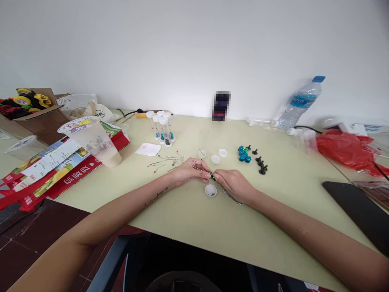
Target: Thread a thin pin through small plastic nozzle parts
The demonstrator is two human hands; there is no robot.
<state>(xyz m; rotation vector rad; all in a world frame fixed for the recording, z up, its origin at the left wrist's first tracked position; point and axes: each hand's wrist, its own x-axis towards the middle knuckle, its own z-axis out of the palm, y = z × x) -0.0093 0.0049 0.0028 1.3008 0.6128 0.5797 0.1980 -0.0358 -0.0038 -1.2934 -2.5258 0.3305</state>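
Note:
Both hands meet above the middle of the table. A small green and black part (212,177) is pinched between the fingertips of my left hand (191,171) and my right hand (232,182); its exact kind is too small to tell. A thin pale wire (194,165) loops by my left fingers. Just below the hands stands a small white cap (210,191) with tiny dark bits inside. Metal tweezers (232,197) lie under the edge of my right hand. Beyond the hands are two white lids (215,159) and a small dish (201,153) with a stick in it.
Blue metallic parts (244,154) and black pieces (261,165) lie to the right. Thin wires (164,160) and capped clear tubes (165,132) are at the left. A drink cup (94,142), leaning water bottle (302,101), red bag (346,150) and black phone (355,207) stand around.

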